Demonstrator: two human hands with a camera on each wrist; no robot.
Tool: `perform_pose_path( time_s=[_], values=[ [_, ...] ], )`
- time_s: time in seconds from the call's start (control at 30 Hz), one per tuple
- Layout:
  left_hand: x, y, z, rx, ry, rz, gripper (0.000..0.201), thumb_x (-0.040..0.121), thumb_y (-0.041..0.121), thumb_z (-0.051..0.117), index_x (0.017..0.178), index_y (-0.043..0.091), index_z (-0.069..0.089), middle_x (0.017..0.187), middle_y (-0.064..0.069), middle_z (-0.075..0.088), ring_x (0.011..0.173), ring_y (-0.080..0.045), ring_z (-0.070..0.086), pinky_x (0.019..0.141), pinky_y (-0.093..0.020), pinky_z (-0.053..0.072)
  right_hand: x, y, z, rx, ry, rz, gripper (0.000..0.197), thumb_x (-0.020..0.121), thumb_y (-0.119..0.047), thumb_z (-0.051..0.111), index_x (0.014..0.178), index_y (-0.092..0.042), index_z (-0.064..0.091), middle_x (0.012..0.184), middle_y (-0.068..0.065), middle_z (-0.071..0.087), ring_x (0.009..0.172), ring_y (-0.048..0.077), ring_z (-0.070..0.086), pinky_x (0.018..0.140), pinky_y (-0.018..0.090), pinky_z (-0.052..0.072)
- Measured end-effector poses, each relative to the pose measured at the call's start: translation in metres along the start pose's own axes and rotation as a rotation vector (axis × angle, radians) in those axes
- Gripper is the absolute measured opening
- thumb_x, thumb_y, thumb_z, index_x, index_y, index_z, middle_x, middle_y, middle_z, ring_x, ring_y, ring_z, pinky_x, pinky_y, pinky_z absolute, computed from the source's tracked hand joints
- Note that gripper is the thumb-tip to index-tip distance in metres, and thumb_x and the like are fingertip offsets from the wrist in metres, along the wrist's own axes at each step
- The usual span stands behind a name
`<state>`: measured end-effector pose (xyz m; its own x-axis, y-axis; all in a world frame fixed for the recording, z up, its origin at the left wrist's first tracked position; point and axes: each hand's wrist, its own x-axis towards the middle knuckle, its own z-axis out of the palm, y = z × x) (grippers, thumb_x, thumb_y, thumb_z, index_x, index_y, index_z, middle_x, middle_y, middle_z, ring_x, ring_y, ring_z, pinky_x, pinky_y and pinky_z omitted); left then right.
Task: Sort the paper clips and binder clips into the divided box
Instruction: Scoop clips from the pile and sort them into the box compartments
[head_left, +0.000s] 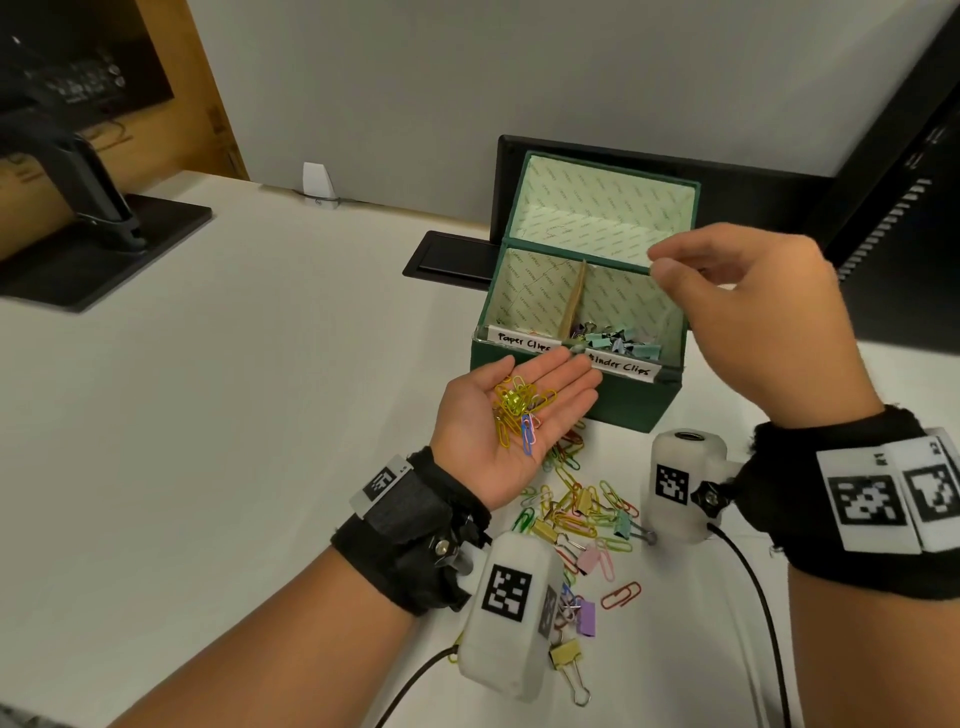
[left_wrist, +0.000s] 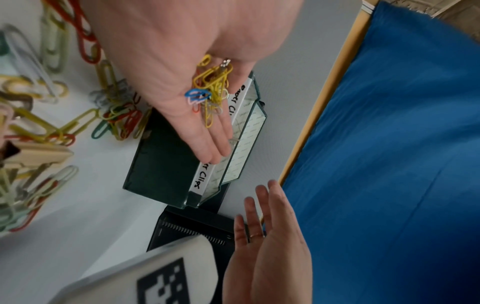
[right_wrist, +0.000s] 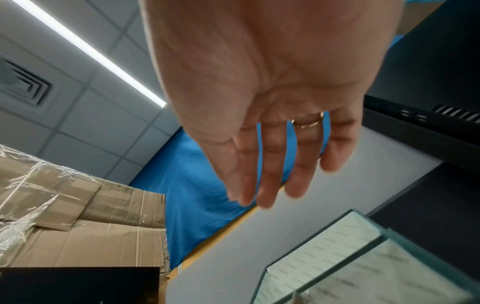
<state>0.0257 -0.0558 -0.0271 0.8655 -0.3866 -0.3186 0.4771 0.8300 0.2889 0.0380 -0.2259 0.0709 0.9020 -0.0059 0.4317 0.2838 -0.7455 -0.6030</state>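
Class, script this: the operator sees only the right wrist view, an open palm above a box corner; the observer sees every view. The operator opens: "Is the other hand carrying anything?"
Observer: Yes. The left hand lies palm up, carrying a heap of paper clips, mostly yellow.
Operator: Where is it relative to the box?
Observer: Just in front of the box, fingertips at its labelled front rim.
Operator: Anything sorted already?
Observer: Binder clips lie in the compartment marked for them, on the right.
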Motion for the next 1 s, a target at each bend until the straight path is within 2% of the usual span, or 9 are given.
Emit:
perform_pose_path(
  time_s=[0.2,0.37,0.47,0.57,0.63,0.7,0.8,0.93,1.0],
  values=[
    [-0.001,-0.002,-0.001,-0.021,-0.04,0.019,0.051,0.1,0.023,0.029,0.107,-0.013,0.065,0.108,-0.027,0.067,0.09,-0.037,0.069,0.079,-0.047,0.058,-0.015,-0.018,0.023,-0.116,-0.543,-0.076,0.013,0.082,-0.04,0.07,0.093,-0.035,0.075,0.081,-0.019,0.069,0.075,-0.008,0.059,0.063,0.008,0.042],
    [-0.002,-0.002,-0.001,-0.025,-0.048,0.015,0.053,0.098,0.021,0.032,0.082,-0.009,0.073,0.092,-0.022,0.071,0.081,-0.032,0.071,0.069,-0.035,0.059,-0.02,-0.023,0.037,-0.178,-0.644,-0.129,0.038,0.071,-0.025,0.081,0.107,-0.033,0.073,0.093,-0.014,0.069,0.091,0.005,0.062,0.085,0.033,0.054],
    [0.003,-0.002,-0.004,0.01,0.057,0.031,0.042,0.097,0.021,0.036,0.092,-0.006,0.068,0.086,-0.016,0.068,0.075,-0.028,0.069,0.069,-0.033,0.056,-0.026,-0.03,0.044,-0.264,-0.678,-0.164,0.043,0.07,-0.029,0.08,0.111,-0.037,0.069,0.096,-0.012,0.067,0.093,0.012,0.059,0.082,0.035,0.052],
    [0.008,-0.002,-0.011,0.01,0.133,0.017,0.037,0.095,0.02,0.043,0.128,0.005,0.053,0.106,-0.008,0.053,0.09,-0.023,0.058,0.087,-0.03,0.046,-0.033,-0.037,0.054,-0.264,-0.677,-0.187,0.045,0.073,-0.024,0.079,0.114,-0.037,0.067,0.089,-0.014,0.063,0.081,0.007,0.057,0.068,0.021,0.046],
    [0.01,-0.004,-0.012,-0.025,0.155,0.007,0.029,0.093,0.018,0.046,0.121,0.011,0.051,0.103,-0.005,0.047,0.089,-0.02,0.053,0.103,-0.027,0.037,-0.035,-0.038,0.06,-0.282,-0.629,-0.207,0.039,0.077,-0.02,0.075,0.113,-0.034,0.069,0.092,-0.009,0.064,0.084,0.01,0.058,0.071,0.021,0.044],
    [0.008,-0.004,-0.011,-0.043,0.168,0.018,0.019,0.094,0.017,0.044,0.094,0.005,0.059,0.086,-0.005,0.047,0.081,-0.018,0.051,0.109,-0.026,0.028,-0.035,-0.037,0.065,-0.299,-0.586,-0.196,0.028,0.078,-0.018,0.072,0.104,-0.027,0.072,0.097,-0.003,0.069,0.091,0.015,0.064,0.08,0.026,0.05],
    [0.003,-0.004,-0.008,-0.054,0.134,0.039,0.049,0.098,0.018,0.037,0.061,0.0,0.064,0.069,-0.009,0.055,0.065,-0.021,0.059,0.09,-0.028,0.046,-0.031,-0.034,0.067,-0.234,-0.563,-0.117,0.02,0.077,-0.018,0.074,0.097,-0.02,0.075,0.093,0.0,0.071,0.088,0.017,0.066,0.082,0.031,0.053],
    [-0.002,-0.003,-0.001,-0.056,0.105,0.061,0.04,0.099,0.023,0.036,0.084,-0.005,0.06,0.078,-0.018,0.066,0.07,-0.026,0.063,0.097,-0.031,0.038,-0.028,-0.03,0.062,-0.08,-0.506,-0.043,0.016,0.077,-0.011,0.075,0.09,-0.02,0.078,0.08,-0.002,0.073,0.074,0.012,0.067,0.072,0.026,0.055],
    [-0.001,-0.003,-0.001,-0.058,0.094,0.061,0.038,0.1,0.025,0.033,0.09,-0.004,0.056,0.079,-0.019,0.067,0.062,-0.024,0.062,0.084,-0.027,0.038,-0.026,-0.028,0.059,-0.006,-0.498,0.017,0.015,0.077,-0.009,0.075,0.086,-0.019,0.078,0.074,-0.001,0.073,0.068,0.013,0.069,0.067,0.026,0.057]
  ],
)
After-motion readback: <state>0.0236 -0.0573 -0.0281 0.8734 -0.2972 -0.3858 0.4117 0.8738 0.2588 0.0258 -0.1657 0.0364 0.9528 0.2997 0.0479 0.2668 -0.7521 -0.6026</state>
